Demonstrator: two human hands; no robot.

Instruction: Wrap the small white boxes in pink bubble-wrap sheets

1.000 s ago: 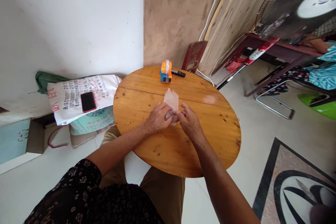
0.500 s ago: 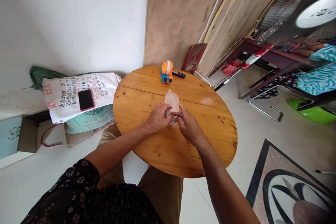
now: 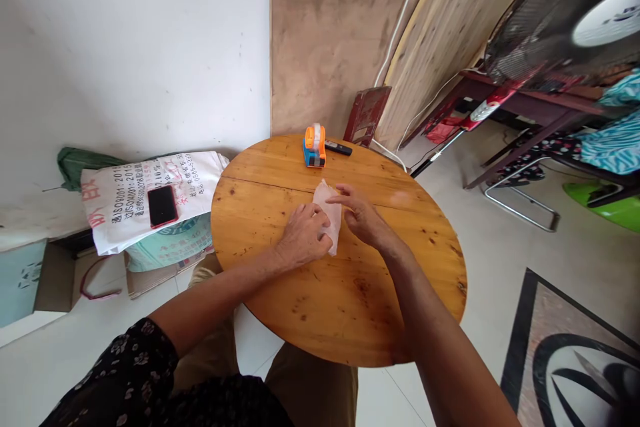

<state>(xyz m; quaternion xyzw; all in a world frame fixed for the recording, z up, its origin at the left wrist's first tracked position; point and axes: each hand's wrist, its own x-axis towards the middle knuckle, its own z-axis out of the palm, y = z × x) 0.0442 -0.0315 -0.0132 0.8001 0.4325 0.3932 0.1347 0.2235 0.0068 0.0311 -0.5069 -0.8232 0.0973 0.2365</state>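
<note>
A pale, whitish translucent wrap (image 3: 327, 193), long and narrow, lies on the round wooden table (image 3: 280, 293); I cannot make out whether anything is inside it. My left hand (image 3: 303, 233) is bent over its left side, thumb and fingertips holding it near the middle. At the upper right of the wrap is my right hand (image 3: 363, 213), index finger stretched across it and the other fingers loosely bent, with nothing in its grip. Beyond the wrap stands an orange and blue tape dispenser (image 3: 315, 145) with a clear roll, beside a black utility-knife-like tool (image 3: 339, 147).
To the left, a phone (image 3: 163, 206) in a red case lies on stacked printed sacks (image 3: 120, 213). A reddish wooden chair (image 3: 367, 113) stands behind the table. At right are a standing fan (image 3: 545, 27) and a person's patterned clothing (image 3: 615, 140).
My right hand has lifted from the wrap's middle toward its upper right, its fingers stretching out. My left hand stays on the wrap's left side. The view has shifted slightly.
</note>
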